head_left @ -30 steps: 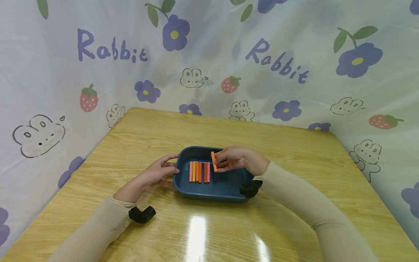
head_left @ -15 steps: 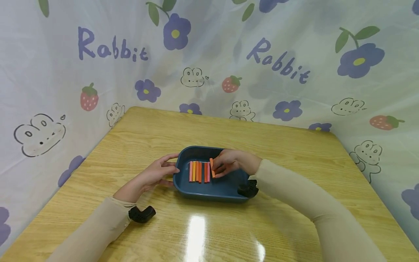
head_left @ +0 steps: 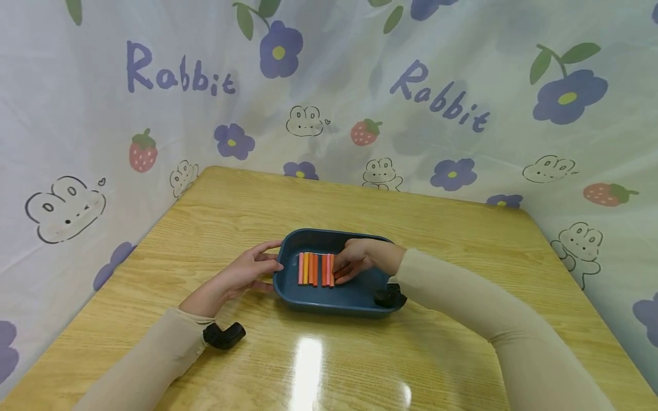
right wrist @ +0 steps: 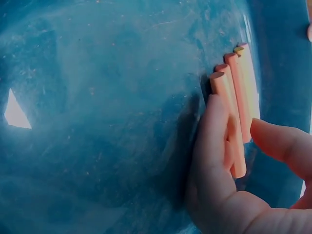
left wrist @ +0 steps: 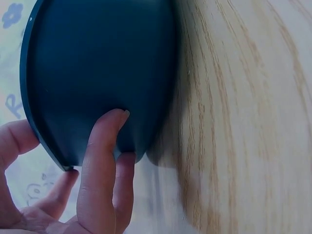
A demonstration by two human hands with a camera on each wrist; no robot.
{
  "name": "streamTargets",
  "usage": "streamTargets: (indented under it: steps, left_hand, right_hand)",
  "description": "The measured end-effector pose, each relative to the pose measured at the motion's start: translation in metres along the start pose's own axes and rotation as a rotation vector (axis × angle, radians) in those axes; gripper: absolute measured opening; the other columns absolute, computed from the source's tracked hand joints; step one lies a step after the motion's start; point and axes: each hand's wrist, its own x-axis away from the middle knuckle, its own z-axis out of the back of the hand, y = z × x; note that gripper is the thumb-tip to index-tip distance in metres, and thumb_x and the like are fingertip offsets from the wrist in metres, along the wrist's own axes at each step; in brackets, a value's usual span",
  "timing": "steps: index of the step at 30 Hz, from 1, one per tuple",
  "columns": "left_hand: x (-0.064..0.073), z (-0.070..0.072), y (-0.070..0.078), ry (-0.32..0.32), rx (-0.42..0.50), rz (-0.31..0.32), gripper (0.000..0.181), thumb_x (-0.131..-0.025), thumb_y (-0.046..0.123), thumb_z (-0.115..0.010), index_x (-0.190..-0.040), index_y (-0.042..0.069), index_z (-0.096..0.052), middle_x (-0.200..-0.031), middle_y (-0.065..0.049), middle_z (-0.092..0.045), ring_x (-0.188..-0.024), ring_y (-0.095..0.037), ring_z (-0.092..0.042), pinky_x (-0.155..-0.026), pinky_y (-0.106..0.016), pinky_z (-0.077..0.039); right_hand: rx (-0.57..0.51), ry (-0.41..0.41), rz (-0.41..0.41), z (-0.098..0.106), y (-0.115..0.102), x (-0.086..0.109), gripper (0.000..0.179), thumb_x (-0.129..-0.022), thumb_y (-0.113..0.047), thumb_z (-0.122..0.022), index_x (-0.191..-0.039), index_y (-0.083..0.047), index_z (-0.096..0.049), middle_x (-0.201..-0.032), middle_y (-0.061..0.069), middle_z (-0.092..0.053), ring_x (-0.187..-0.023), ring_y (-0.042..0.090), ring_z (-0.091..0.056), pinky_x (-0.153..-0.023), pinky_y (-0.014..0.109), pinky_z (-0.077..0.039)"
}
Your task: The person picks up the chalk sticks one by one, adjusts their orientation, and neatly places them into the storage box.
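Observation:
A dark blue tray (head_left: pixel 329 311) stands on the table, with a row of chalk sticks (head_left: pixel 315 271) in pink, yellow, orange and red on its floor. My left hand (head_left: pixel 248 268) grips the tray's left end. In the left wrist view its fingers lie on the tray's outer wall (left wrist: pixel 97 58) and at the rim. Inside the tray, my right hand (head_left: pixel 360 260) touches the row's right end. In the right wrist view its fingers (right wrist: pixel 209 131) lie along the outermost orange chalk stick (right wrist: pixel 229 107), while the thumb (right wrist: pixel 282 141) is apart from that stick.
A small gap parts the chalk row into two groups. The wooden table (head_left: pixel 247 211) reaches back to a printed cloth (head_left: pixel 329 74) with flowers and rabbits. A black device (head_left: pixel 224 335) sits at the left wrist, another (head_left: pixel 390 297) at the right.
My right hand has come down and left with the orange chalk stick, which now lies against the row's right end. The left hand has kept its place on the tray.

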Motion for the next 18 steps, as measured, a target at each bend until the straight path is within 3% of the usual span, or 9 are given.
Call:
streamTargets:
  steps: [6,12,18]
  left_hand:
    - [0.001,0.0,0.0,-0.006,-0.003,-0.011,0.066,-0.091,0.006,-0.054,-0.148,0.008,-0.021,-0.134,-0.03,-0.036,-0.1,-0.029,-0.059,-0.072,-0.042,-0.054]
    - [-0.001,0.0,0.0,0.002,-0.001,-0.005,0.066,-0.091,0.005,-0.053,-0.148,0.01,-0.022,-0.135,-0.03,-0.037,-0.102,-0.03,-0.058,-0.071,-0.042,-0.054]
    - [-0.001,-0.001,0.0,0.006,0.001,0.003,0.066,-0.091,0.005,-0.053,-0.148,0.01,-0.022,-0.136,-0.029,-0.037,-0.103,-0.03,-0.058,-0.071,-0.042,-0.054]
  right_hand:
    - [0.025,-0.03,0.037,0.004,-0.001,0.006,0.027,-0.089,0.006,-0.052,-0.115,0.012,-0.052,-0.102,0.017,-0.052,-0.086,0.026,-0.055,-0.082,0.038,-0.051]
    - [-0.029,-0.065,0.116,0.009,-0.007,0.02,0.045,-0.091,0.006,-0.049,-0.133,0.009,-0.036,-0.11,0.02,-0.049,-0.087,0.026,-0.053,-0.086,0.04,-0.049]
    - [-0.055,-0.113,0.208,0.014,-0.011,0.036,0.051,-0.094,0.004,-0.044,-0.14,0.008,-0.024,-0.131,0.03,-0.037,-0.099,0.031,-0.051,-0.091,0.042,-0.046]
